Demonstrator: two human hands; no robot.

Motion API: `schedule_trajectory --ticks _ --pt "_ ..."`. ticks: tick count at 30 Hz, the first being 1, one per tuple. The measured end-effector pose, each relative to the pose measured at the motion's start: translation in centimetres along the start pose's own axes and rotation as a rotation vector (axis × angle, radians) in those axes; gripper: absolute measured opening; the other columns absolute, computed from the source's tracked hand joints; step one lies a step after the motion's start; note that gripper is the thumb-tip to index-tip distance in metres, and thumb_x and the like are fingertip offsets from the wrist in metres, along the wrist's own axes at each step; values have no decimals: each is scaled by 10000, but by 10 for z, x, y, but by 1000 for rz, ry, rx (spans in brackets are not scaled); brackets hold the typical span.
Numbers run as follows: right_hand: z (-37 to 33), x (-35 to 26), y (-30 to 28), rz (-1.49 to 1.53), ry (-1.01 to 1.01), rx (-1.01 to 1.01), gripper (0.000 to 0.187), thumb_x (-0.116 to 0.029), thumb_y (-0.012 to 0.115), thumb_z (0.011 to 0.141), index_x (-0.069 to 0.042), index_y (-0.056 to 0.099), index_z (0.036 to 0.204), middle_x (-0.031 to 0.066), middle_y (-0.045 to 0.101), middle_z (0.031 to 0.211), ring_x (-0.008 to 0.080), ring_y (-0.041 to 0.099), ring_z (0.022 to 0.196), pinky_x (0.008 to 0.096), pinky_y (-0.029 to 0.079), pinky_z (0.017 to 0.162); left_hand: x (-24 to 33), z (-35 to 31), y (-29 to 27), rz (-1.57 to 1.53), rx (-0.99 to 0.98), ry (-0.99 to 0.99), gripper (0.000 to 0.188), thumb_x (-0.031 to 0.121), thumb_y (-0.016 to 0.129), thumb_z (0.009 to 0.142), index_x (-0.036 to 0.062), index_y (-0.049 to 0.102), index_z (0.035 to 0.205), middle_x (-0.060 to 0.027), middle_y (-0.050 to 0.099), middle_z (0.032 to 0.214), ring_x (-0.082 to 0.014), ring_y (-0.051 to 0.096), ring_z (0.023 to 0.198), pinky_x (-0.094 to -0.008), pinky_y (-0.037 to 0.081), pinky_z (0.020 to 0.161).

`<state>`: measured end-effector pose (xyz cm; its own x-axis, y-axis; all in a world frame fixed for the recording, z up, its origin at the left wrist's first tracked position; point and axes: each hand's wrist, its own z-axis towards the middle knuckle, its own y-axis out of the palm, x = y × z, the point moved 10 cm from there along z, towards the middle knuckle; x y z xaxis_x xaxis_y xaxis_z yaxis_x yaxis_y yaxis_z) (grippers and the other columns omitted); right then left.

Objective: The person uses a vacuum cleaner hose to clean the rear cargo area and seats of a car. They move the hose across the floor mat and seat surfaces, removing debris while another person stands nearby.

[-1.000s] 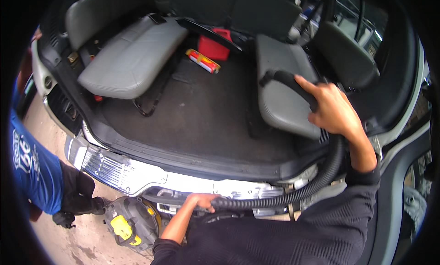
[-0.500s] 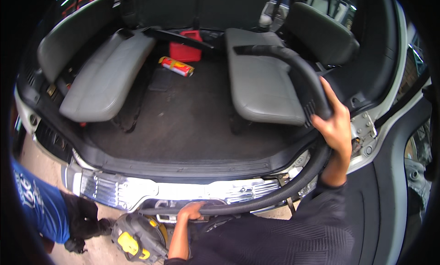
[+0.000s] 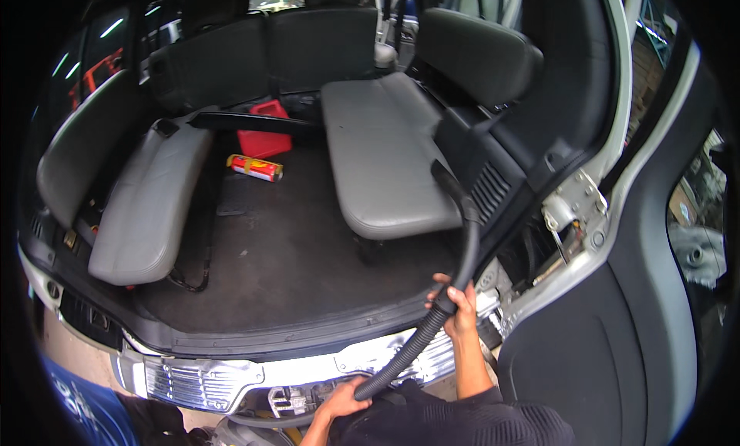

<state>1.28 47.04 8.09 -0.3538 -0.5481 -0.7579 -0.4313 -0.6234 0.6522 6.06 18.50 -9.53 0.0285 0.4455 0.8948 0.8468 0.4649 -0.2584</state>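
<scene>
Right hand (image 3: 459, 301) grips vacuum wand (image 3: 471, 242) at its hose end, fingers wrapped; left hand (image 3: 344, 400) has fingers curled around ribbed hose (image 3: 408, 353) near chrome bumper (image 3: 301, 371). Wand's tip at outer edge of right grey bench seat (image 3: 385, 168). Red-and-yellow canister (image 3: 266, 170) on dark cargo floor (image 3: 289, 245) near red jerrycan (image 3: 264, 141).

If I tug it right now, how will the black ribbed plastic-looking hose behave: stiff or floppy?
The black ribbed plastic-looking hose will probably flex easily: it's corrugated and bends near the left hand. The smooth black curved tube beyond the right hand lacks ribs, so it's likely stiffer.
</scene>
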Motion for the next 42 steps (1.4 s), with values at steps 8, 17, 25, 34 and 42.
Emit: schedule_trajectory --ticks 8,17,25,34,42 --pt "-18 -102 54 -297 -410 -77 400 -23 656 755 -8 435 1088 126 595 780 197 608 591 316 528 507 71 42 2 271 33 69 658 479 702 762 8 555 1197 -243 666 1017 -411 637 975 -443 494 864" --pt "-7 -100 44 -619 -303 123 287 -74 646 750 -13 481 977 85 572 734 162 583 529 278 490 453 76 68 54 275 -159 223 639 475 655 818 -15 506 1200 -289 645 949 -435 621 964 -481 473 825" --pt "-16 -77 24 -577 -292 115 306 -82 645 755 7 476 993 91 583 736 171 593 536 285 503 477 53 57 45 265 -155 158 532 409 723 741 14 592 1073 -223 664 917 -394 638 923 -463 483 798" --pt "40 -85 56 -574 -337 101 250 -39 642 774 -2 492 970 79 577 710 158 589 504 284 492 439 66 60 -3 236 109 67 647 460 676 804 48 484 1265 -220 640 1091 -393 612 1035 -458 477 870" --pt "135 -111 95 -634 -337 172 247 -137 678 775 3 515 897 76 552 667 175 552 451 313 462 377 165 72 -42 179 270 525 756 339 574 926 114 161 1518 -257 473 1356 -429 484 1223 -433 399 1024"
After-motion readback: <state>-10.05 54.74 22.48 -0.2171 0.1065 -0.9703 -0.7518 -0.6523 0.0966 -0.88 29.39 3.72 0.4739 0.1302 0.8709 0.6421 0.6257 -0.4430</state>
